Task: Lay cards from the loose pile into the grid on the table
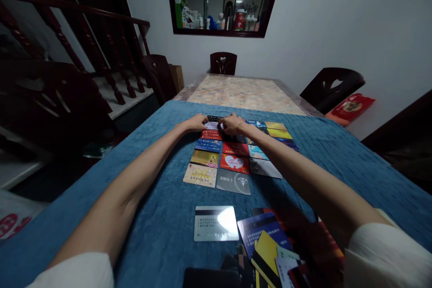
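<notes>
My left hand point(197, 122) reaches to the far end of a grid of plastic cards, its curled fingertips at the left edge of a whitish card point(212, 125). At that card's right edge, my right hand point(232, 124) grips with bent fingers and covers part of the neighbouring cards. Just beyond lies a black card point(214, 118), and nearer to me a red card point(211, 135). Several rows follow toward me, among them a blue card point(208, 145), a red card with a white heart point(234, 163) and a grey card point(233, 182).
A white card point(216, 223) with a dark stripe lies alone in front of me. Right of it is a loose heap with a purple card point(261, 230) and a yellow card point(267, 256). A blue cloth point(151, 207) covers the near table. Chairs, including one point(329, 87) at right, surround it.
</notes>
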`<state>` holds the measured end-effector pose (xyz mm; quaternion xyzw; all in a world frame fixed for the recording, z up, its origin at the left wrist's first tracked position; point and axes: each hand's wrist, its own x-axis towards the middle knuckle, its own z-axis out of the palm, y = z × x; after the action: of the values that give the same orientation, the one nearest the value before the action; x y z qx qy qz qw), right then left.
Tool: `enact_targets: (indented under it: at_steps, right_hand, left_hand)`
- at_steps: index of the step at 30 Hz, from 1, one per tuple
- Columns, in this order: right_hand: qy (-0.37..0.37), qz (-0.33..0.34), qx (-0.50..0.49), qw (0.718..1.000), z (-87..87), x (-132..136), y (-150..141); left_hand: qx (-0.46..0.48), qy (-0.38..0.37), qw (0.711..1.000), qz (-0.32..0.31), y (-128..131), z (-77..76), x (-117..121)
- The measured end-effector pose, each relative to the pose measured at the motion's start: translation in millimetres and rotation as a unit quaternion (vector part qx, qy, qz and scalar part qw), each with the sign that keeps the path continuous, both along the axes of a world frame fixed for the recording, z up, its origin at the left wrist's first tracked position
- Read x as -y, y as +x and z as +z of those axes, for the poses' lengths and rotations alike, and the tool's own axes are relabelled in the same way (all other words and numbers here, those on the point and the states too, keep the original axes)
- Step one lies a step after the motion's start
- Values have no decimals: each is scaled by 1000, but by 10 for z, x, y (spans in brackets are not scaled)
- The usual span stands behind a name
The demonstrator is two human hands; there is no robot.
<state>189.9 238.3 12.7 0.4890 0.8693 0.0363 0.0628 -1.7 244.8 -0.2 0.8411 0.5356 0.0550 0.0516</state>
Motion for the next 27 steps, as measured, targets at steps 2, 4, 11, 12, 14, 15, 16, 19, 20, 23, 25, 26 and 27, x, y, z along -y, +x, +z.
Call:
enact_targets:
  at_steps: [2,4,11,12,14,15,16,19,20,23,25,26,27]
  right_hand:
    - [2,1,4,1000,-1,1,-1]
    - [4,3,6,1000,-3,0,-3]
    - [4,10,14,1000,-22,-25,-18]
    - [3,11,15,1000,-22,-27,-20]
    - [0,13,17,1000,-20,-27,-24]
    - [-1,13,17,1000,-18,-26,-25]
    - [-3,14,17,1000,-16,-25,-26]
    - [-7,14,19,1000,-11,-23,-30]
    - [-7,13,19,1000,-10,-22,-32]
    - [-7,11,19,1000,-8,-17,-33]
    - [-5,11,17,1000,-7,-9,-27]
    - [-3,11,15,1000,-6,-4,-21]
    - [-1,12,13,1000,-5,0,-13]
  left_hand:
    - [-1,-1,1000,-3,-4,-2,-5]
    - [-1,-3,1000,-6,-7,-3,-9]
    - [12,-1,1000,-10,-19,-7,0]
    - [14,-1,1000,-9,-21,-9,4]
    - [20,1,1000,-8,-25,-14,14]
    - [22,1,1000,-8,-26,-16,19]
    - [25,2,1000,-8,-27,-18,24]
    - [30,2,1000,-8,-31,-19,38]
    - [33,2,999,-8,-33,-18,42]
    - [42,4,999,-8,-38,-17,48]
    - [49,7,999,-7,-43,-23,46]
    - [54,9,999,-5,-46,-31,43]
    - [58,11,998,-2,-49,-40,39]
